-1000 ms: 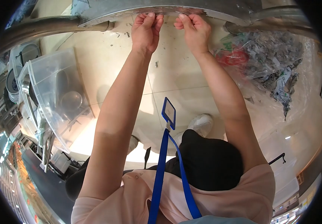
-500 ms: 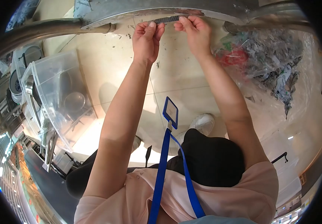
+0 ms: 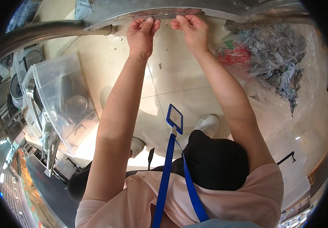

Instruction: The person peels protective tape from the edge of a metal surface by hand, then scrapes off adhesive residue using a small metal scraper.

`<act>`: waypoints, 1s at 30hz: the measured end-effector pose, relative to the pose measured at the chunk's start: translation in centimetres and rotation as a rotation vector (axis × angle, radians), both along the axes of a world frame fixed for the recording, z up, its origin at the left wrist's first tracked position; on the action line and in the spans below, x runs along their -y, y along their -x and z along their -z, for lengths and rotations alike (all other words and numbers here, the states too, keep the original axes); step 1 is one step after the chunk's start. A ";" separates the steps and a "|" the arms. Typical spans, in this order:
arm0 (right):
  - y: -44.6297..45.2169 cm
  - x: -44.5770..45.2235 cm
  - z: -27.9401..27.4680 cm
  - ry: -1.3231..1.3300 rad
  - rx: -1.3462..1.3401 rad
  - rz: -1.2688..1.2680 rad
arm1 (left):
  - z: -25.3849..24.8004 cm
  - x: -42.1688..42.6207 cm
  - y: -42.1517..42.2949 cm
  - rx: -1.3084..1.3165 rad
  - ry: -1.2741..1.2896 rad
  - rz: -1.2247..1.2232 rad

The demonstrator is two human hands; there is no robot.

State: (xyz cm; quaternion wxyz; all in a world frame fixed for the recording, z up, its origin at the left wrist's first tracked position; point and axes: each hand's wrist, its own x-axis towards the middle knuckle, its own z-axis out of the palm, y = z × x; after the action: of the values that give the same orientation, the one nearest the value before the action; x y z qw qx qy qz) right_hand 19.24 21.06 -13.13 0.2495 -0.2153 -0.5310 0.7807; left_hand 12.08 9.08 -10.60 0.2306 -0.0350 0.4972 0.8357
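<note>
My left hand (image 3: 140, 38) and my right hand (image 3: 194, 35) are raised at the near edge of a grey metal panel (image 3: 122, 8). Each pinches with thumb and fingers one end of a thin, dark grey strip (image 3: 166, 16) that spans the gap between them. The strip lies along the panel's curved edge, and I cannot tell whether it touches it. Patchy, scuffed marks run along that edge above my hands. Much of the strip is hidden by my fingers.
Metal tubes (image 3: 53, 30) flank the panel. Clear plastic bags with grey film scraps (image 3: 281, 53) lie at right. On the left stands a translucent bin (image 3: 63, 95) beside pans. Small flakes are scattered on the tiled floor (image 3: 167, 76). A blue lanyard badge (image 3: 174, 118) hangs below me.
Both hands have moved slightly left and up, bringing the strip nearer the panel's edge. The pinch of both hands is kept.
</note>
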 end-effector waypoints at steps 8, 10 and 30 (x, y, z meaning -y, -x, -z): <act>0.5 0.3 0.4 0.352 -0.079 -0.054 | -1.3 -0.2 -1.0 -0.150 0.207 -0.087; 0.4 0.2 0.4 0.422 -0.094 -0.082 | -1.5 -0.2 -1.4 -0.198 0.242 -0.096; 0.7 1.6 0.3 0.717 -0.169 -0.180 | -5.5 0.2 0.4 -0.648 0.550 0.106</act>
State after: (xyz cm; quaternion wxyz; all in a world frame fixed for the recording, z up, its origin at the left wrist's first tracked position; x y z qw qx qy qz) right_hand 18.54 19.50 -13.42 0.1316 -0.1766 -0.2182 0.9507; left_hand 11.64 8.88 -5.13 0.0873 0.1949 0.7495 0.6267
